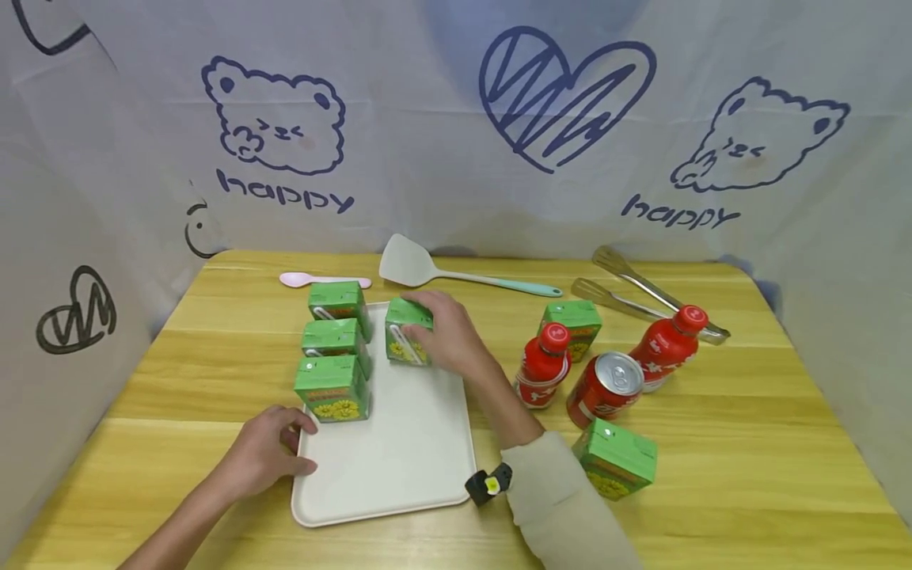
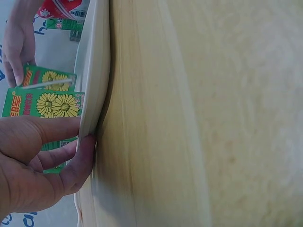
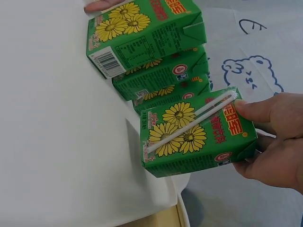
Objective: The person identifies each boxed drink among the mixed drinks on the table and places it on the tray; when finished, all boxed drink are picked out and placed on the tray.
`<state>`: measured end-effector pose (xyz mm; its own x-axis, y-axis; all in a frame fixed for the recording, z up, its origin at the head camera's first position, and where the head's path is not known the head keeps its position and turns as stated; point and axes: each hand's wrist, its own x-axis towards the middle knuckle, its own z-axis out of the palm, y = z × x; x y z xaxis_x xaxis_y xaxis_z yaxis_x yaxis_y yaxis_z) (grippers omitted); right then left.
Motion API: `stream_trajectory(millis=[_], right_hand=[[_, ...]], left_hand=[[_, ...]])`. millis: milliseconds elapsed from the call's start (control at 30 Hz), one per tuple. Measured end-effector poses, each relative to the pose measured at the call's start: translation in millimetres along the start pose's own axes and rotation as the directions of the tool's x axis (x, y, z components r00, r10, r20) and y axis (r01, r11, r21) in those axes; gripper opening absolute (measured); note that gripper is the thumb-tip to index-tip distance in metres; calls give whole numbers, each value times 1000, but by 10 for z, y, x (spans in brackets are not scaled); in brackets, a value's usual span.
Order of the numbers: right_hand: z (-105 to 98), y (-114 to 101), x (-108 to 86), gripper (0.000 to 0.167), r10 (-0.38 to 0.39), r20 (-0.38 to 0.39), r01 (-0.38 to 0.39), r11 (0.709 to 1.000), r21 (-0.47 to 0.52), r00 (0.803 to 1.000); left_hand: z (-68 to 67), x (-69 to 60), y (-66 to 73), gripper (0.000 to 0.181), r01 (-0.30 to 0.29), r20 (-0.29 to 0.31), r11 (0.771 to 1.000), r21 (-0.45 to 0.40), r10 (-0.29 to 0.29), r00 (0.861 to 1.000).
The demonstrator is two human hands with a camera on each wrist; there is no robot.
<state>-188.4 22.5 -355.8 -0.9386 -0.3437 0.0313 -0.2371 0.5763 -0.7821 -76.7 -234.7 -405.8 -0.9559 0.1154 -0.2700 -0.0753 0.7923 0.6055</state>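
Observation:
A white tray (image 1: 402, 455) lies on the wooden table. My left hand (image 1: 264, 450) pinches its left rim, as the left wrist view shows with the thumb and fingers on either side of the edge. Over the tray's far part, my right hand (image 1: 454, 339) grips a green drink carton (image 3: 189, 137) with yellow flowers and a white straw on its side. Whether this carton's base touches the tray cannot be told. Along the tray's left side, three similar cartons stand in a row: a near one (image 1: 332, 388), a middle one (image 1: 331, 339) and a far one (image 1: 336, 296).
Right of the tray stand two red bottles (image 1: 543, 368) (image 1: 666, 348), a red can (image 1: 606, 389) and two more green cartons (image 1: 616, 459) (image 1: 572, 326). A pink spoon (image 1: 324, 279), a spatula (image 1: 470, 275) and metal tongs (image 1: 641, 293) lie along the back, before a drawn-on cloth (image 1: 420, 158).

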Motion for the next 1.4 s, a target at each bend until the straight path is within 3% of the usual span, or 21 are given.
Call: stream_trajectory(millis=[567, 1033, 1400], right_hand=[[-16, 55, 391, 45, -88, 38, 92, 990, -110, 995], [92, 121, 506, 43, -106, 47, 109, 992, -70, 993], [129, 97, 499, 50, -98, 55, 102, 993, -62, 994]], left_hand=[[-5, 23, 40, 42, -10, 7, 1000, -7, 10, 1000], [11, 10, 56, 41, -14, 9, 1000, -5, 14, 1000], [-4, 0, 37, 41, 20, 9, 1000, 9, -20, 1000]])
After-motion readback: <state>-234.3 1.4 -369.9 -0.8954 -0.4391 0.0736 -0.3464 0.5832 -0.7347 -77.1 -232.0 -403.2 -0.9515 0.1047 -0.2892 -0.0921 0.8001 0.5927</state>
